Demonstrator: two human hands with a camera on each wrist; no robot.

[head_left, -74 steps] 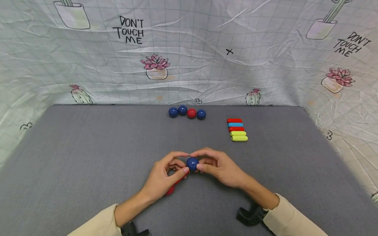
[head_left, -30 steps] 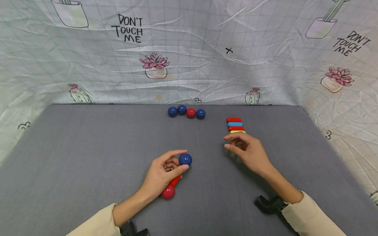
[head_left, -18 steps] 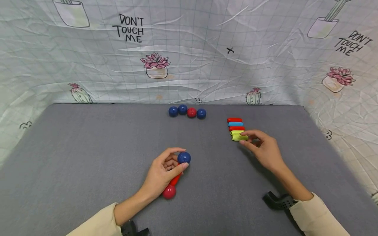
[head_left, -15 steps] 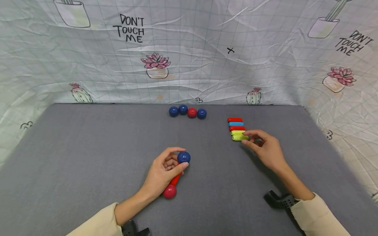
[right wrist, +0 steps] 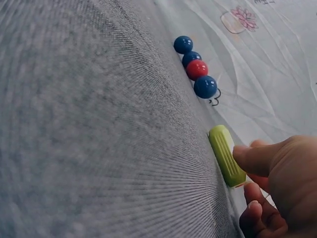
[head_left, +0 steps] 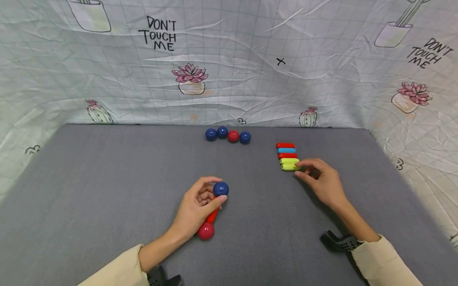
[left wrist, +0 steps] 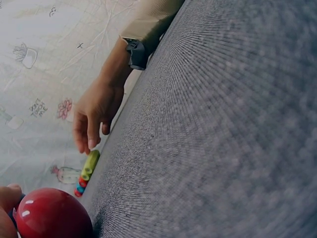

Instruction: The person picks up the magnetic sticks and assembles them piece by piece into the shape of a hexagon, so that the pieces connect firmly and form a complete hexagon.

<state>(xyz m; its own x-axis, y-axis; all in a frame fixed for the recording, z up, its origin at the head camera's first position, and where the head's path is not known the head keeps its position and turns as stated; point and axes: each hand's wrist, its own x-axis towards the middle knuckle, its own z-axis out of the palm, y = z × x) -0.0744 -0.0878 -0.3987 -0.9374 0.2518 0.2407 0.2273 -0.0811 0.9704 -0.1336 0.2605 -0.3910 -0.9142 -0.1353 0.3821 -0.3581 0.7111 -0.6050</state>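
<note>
My left hand [head_left: 195,212] pinches the blue ball [head_left: 220,189] of a ball-and-stick piece between thumb and index finger. A red stick [head_left: 212,215] joins that ball to a red ball [head_left: 205,231], which also shows large in the left wrist view. Over at the right, thumb and index finger of my right hand [head_left: 323,182] are at the right end of the nearest yellow-green stick [head_left: 289,167]. That stick lies on the table, and the right wrist view shows the thumb beside its upper side. Whether the fingertips press on it is hard to see.
Behind it lie another yellow-green stick [head_left: 289,161], a red stick [head_left: 288,156], a light blue stick [head_left: 286,151] and a farther red stick [head_left: 285,145]. Blue balls [head_left: 211,134] and a red ball [head_left: 233,136] line the grey table's [head_left: 107,178] back edge, before a printed cloth [head_left: 232,87].
My right hand has left the blue ball, crossed to the stick row, and drawn slightly right along the nearest stick. The left hand keeps its piece and has shifted slightly left and away.
</note>
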